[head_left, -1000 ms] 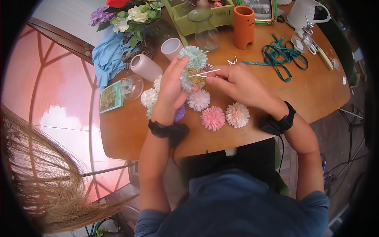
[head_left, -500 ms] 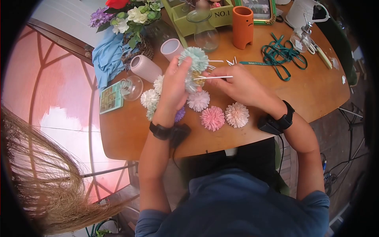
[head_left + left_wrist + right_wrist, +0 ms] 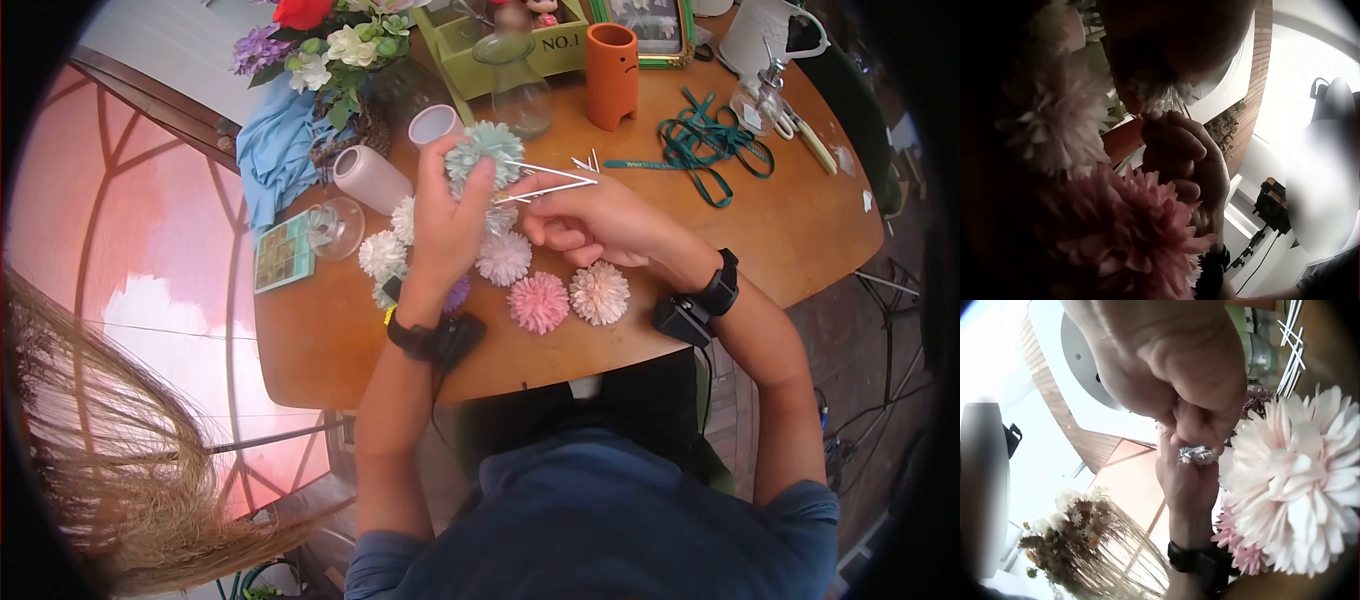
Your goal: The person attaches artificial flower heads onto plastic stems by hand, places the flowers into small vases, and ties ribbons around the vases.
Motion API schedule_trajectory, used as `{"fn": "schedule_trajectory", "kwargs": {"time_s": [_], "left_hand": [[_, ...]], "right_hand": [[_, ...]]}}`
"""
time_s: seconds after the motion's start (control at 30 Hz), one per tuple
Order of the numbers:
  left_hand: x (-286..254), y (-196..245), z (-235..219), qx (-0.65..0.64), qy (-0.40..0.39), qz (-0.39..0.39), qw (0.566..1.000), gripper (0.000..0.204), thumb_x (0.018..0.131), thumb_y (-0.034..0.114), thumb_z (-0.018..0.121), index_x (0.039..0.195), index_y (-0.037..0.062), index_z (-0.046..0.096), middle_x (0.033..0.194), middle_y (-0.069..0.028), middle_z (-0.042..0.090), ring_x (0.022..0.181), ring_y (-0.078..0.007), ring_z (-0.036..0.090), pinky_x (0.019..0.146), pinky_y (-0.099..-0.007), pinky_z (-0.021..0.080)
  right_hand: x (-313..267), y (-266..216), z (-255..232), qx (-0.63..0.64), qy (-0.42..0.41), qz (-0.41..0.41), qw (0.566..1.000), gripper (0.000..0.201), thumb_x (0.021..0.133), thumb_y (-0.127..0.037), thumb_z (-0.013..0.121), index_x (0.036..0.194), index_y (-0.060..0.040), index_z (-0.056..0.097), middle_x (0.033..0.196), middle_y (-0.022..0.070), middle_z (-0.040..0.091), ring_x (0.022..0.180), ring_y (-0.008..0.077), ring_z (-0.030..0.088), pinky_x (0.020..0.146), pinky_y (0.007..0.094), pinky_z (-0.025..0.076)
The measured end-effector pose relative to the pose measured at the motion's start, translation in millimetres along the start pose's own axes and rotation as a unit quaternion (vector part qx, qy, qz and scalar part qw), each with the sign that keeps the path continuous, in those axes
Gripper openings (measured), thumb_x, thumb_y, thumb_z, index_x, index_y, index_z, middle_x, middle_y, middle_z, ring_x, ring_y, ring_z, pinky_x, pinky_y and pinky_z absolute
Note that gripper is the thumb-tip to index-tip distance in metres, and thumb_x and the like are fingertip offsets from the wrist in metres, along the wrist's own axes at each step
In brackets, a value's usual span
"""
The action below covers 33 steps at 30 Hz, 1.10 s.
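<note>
Held up over the table, a mint pompom flower [image 3: 484,150] is gripped by my left hand [image 3: 448,225], its thumb across the petals. White sticks [image 3: 560,173] extend rightward from the flowers at this hand, two ends nearly meeting above my right hand [image 3: 605,220]. The right thumb and index finger pinch around a stick beside the flowers, other fingers curled below. In the right wrist view the right hand [image 3: 1172,362] has its fingertips together just above a small silvery-white flower part [image 3: 1197,455]. My left palm hides part of the flowers.
Below the hands lie a lilac-white pompom [image 3: 504,258], a pink one [image 3: 539,301] and a cream one [image 3: 600,293]. Farther back stand a pink vase [image 3: 372,180], a glass vase [image 3: 522,95] and an orange cup [image 3: 612,80]. Green ribbon [image 3: 700,145] lies at the right.
The sticks have swung from roughly level to slanted, their right ends coming together. The mint flower has shifted slightly left, and the right hand's lower fingers have spread downward. The gold flower is now mostly hidden.
</note>
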<state>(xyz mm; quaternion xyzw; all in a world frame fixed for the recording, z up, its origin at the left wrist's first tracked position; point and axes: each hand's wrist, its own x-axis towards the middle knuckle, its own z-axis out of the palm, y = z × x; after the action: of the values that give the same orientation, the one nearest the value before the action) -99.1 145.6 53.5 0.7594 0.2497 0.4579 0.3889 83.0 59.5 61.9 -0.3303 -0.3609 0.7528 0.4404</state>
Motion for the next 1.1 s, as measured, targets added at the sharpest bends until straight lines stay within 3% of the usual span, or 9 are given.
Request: {"fn": "schedule_trajectory", "kwargs": {"time_s": [0.2,0.27,0.3,0.43,0.63,0.7,0.83,1.0,1.1], "left_hand": [[0.8,3.3,-6.0,-0.023,-0.001,0.014,1.000,0.032,0.093,0.015,0.060,0.119,0.0017,0.048,0.107,-0.0093,0.057,0.101,-0.0165,0.054,0.089,-0.0306,0.044],[0.4,3.8,-8.7,0.012,-0.033,0.017,0.999,0.031,0.093,0.016,0.060,0.119,0.0018,0.050,0.107,-0.0103,0.057,0.101,-0.0177,0.055,0.090,-0.0313,0.044],[-0.1,4.5,-9.4,0.047,-0.065,0.020,0.997,0.031,0.092,0.016,0.061,0.118,0.0018,0.051,0.107,-0.0114,0.058,0.101,-0.0188,0.055,0.091,-0.0320,0.043],[-1.3,13.1,-6.4,0.073,-0.124,-0.009,0.990,0.033,0.091,0.019,0.062,0.117,0.0020,0.052,0.108,-0.0137,0.059,0.104,-0.0223,0.056,0.093,-0.0340,0.043],[4.3,22.1,0.7,0.041,-0.093,0.010,0.995,0.038,0.094,0.022,0.056,0.126,0.0026,0.051,0.113,-0.0152,0.058,0.109,-0.0258,0.055,0.095,-0.0356,0.041],[6.4,21.6,1.7,0.105,-0.179,0.052,0.977,0.040,0.100,0.030,0.048,0.130,0.0032,0.050,0.124,-0.0103,0.053,0.117,-0.0203,0.049,0.102,-0.0327,0.036],[16.7,33.1,-0.9,0.106,-0.191,0.035,0.975,0.038,0.094,0.022,0.054,0.127,0.0032,0.053,0.125,-0.0151,0.053,0.116,-0.0270,0.052,0.100,-0.0360,0.039],[35.0,48.5,-12.5,0.102,-0.183,0.147,0.967,0.040,0.090,0.019,0.060,0.126,0.0031,0.054,0.125,-0.0140,0.052,0.117,-0.0247,0.051,0.101,-0.0360,0.039],[39.5,67.3,4.8,0.019,-0.196,0.048,0.979,0.038,0.087,0.017,0.064,0.121,0.0024,0.058,0.124,-0.0131,0.054,0.107,-0.0220,0.058,0.095,-0.0335,0.043]], "right_hand": [[-0.4,-9.7,-13.4,0.155,0.003,0.024,0.988,0.032,0.102,-0.027,0.046,0.116,0.0006,0.055,0.083,0.0100,0.066,0.057,0.0073,0.057,0.042,0.0203,0.048],[-1.4,-14.2,-15.3,0.148,-0.098,0.045,0.983,0.034,0.102,-0.027,0.046,0.114,0.0043,0.055,0.089,0.0139,0.068,0.063,0.0104,0.063,0.047,0.0232,0.055],[-6.5,-13.2,-12.5,0.033,-0.029,0.033,0.998,0.028,0.101,-0.026,0.048,0.106,0.0001,0.058,0.081,0.0073,0.064,0.055,0.0058,0.054,0.037,0.0188,0.042],[-7.2,-11.6,-8.9,-0.078,-0.023,0.070,0.994,0.018,0.101,-0.023,0.050,0.093,-0.0081,0.055,0.069,-0.0053,0.044,0.051,0.0017,0.028,0.041,0.0186,0.016],[-3.5,-3.3,-10.4,-0.080,-0.017,0.029,0.996,0.019,0.101,-0.023,0.047,0.087,-0.0104,0.052,0.066,-0.0079,0.035,0.052,0.0025,0.028,0.044,0.0201,0.021],[-5.5,-4.6,-11.4,-0.092,-0.013,0.020,0.995,0.019,0.101,-0.023,0.047,0.087,-0.0104,0.051,0.065,-0.0081,0.034,0.052,0.0028,0.028,0.044,0.0204,0.021],[-5.3,-4.1,-14.3,-0.085,-0.020,-0.009,0.996,0.019,0.102,-0.025,0.047,0.094,-0.0095,0.053,0.064,-0.0083,0.032,0.052,0.0027,0.026,0.043,0.0210,0.020],[-14.6,-18.4,-11.8,0.025,-0.086,-0.010,0.996,0.024,0.101,-0.029,0.049,0.106,-0.0068,0.056,0.063,-0.0089,0.031,0.051,0.0020,0.025,0.042,0.0200,0.019],[-17.9,-16.7,-5.5,-0.036,-0.083,-0.009,0.996,0.027,0.102,-0.031,0.049,0.110,-0.0055,0.057,0.063,-0.0092,0.030,0.051,0.0021,0.025,0.041,0.0197,0.020]]}}
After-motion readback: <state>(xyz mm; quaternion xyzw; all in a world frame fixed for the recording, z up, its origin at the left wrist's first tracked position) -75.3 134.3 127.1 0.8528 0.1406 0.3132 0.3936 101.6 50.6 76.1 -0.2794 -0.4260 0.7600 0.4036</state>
